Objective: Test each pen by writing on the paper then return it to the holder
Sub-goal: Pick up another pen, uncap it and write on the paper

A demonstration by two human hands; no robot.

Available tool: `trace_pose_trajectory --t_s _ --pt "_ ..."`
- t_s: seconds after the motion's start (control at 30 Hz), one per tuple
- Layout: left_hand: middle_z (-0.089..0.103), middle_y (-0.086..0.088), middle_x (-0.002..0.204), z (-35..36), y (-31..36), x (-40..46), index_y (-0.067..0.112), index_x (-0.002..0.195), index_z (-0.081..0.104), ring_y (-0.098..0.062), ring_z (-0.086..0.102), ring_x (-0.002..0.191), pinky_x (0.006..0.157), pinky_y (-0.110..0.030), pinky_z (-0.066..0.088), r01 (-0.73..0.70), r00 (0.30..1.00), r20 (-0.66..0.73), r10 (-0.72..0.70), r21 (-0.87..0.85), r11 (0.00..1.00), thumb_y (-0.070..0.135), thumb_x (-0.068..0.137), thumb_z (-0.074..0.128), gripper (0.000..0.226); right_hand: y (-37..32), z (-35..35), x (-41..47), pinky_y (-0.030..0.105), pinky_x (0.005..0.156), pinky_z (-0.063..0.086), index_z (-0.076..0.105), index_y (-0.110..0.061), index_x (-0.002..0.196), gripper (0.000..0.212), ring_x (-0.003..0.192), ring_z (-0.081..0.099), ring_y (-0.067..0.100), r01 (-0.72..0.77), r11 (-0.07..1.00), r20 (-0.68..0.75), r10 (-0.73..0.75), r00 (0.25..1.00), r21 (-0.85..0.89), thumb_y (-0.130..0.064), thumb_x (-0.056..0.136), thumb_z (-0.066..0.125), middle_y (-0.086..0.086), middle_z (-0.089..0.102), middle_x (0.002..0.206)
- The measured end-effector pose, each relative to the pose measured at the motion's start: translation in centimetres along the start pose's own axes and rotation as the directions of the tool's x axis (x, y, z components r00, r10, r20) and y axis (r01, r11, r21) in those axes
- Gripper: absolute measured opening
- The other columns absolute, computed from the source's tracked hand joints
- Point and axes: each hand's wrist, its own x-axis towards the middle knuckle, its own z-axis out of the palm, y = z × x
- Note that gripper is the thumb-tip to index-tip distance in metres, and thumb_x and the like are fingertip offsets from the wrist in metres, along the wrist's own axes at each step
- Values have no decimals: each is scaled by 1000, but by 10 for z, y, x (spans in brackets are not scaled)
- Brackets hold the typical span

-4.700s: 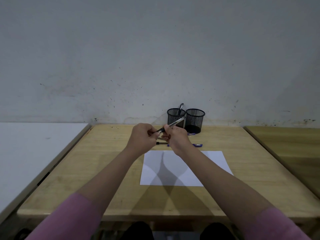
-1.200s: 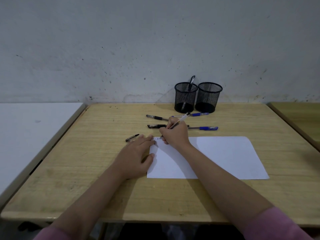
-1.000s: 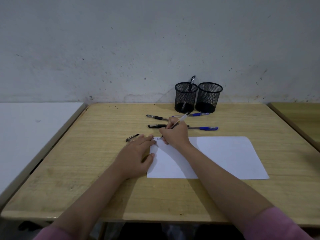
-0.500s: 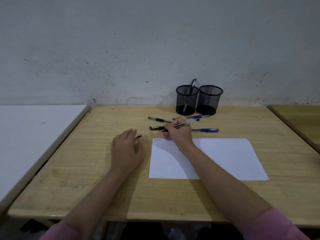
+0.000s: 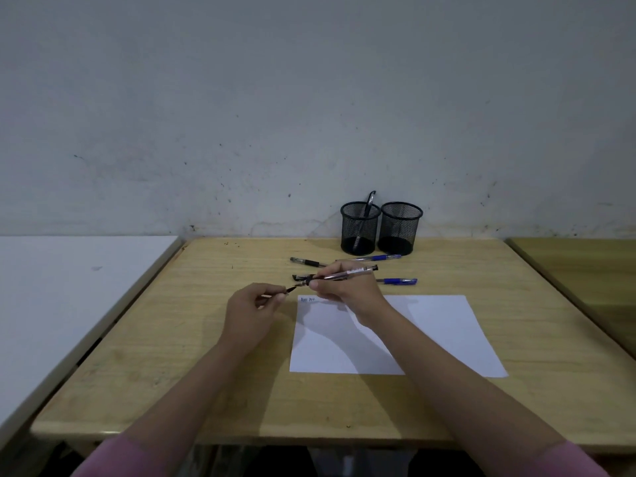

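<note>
**A:** Where's the pen you're working on?

**B:** My right hand (image 5: 344, 291) grips the pen (image 5: 347, 274) just above the counter (image 5: 206, 356), at 11 o'clock from the paper (image 5: 413, 339). Its tip points to 9 o'clock. My left hand (image 5: 251, 311) pinches the cap (image 5: 290, 289) between thumb and fingers (image 5: 272, 297). Tip and cap are just apart, so both hands are closed on something.

**A:** How far along are you?

**B:** Early, I'd judge. The paper has two small scribbles (image 5: 307, 299) in its top-left corner, and a stowed pen (image 5: 369, 204) stands in the left holder (image 5: 360, 232). I read that as one pen finished and this one tested but not yet capped or returned.

**A:** Give me the count.

**B:** Six pens. One is in my hand and one is stowed. Four lie loose between the paper and the holders:
- the black-grip pen (image 5: 306, 262), at 11 o'clock from the paper
- the far blue pen (image 5: 375, 258), at 12
- the near blue pen (image 5: 399, 281), just past the paper's far edge
- a dark pen (image 5: 300, 277), partly hidden behind my right hand

There are two holders, side by side at 12 o'clock against the wall (image 5: 309, 115), and the right holder (image 5: 401, 232) shows no pen. There is one sheet of paper and one loose cap.

**A:** What's left?

**B:** I cap this pen and drop it in a holder, then test and return each of the four loose pens. I can't tell which holder is meant.
</note>
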Motion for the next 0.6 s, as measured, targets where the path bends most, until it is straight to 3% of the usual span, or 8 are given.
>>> trace_pose_trajectory --t_s 0.13,0.3,0.4,0.5,0.6 --pt "67 10 80 5 19 -4 15 85 72 -13 65 77 70 -21 48 -53 998 23 54 -44 998 6 79 68 11 -9 -5 -13 25 67 59 66 2 81 18 67 71 14 53 998 39 -52 998 -20 12 68 75 0 73 68" --pt "67 12 77 3 34 -8 19 82 71 5 60 68 63 -7 45 -102 994 40 106 -81 991 7 79 68 13 -21 -12 -25 39 80 57 68 -3 78 18 73 70 19 100 994 44 -98 994 -50 8 67 78 -2 73 71" --pt "68 10 77 1 43 -10 25 79 70 5 59 67 64 -8 44 -109 992 53 115 -102 989 6 80 67 19 -27 -17 -31 45 83 56 70 -10 72 20 74 69 22 130 991 31 -129 991 -44 8 66 78 0 73 72" --pt "70 9 81 0 50 -11 31 77 68 -3 63 74 72 -15 49 -116 989 83 125 -105 988 7 79 68 25 -32 -20 -38 37 77 57 70 -10 71 21 71 69 16 160 984 68 -156 986 -72 8 66 78 -2 73 70" --pt "71 5 80 3 62 -15 24 80 71 -9 65 77 71 -16 50 -142 980 128 155 -103 984 5 80 67 20 -34 -19 -43 31 71 58 70 -10 71 21 69 68 14 187 978 73 -181 981 -89 8 65 79 -3 72 68"
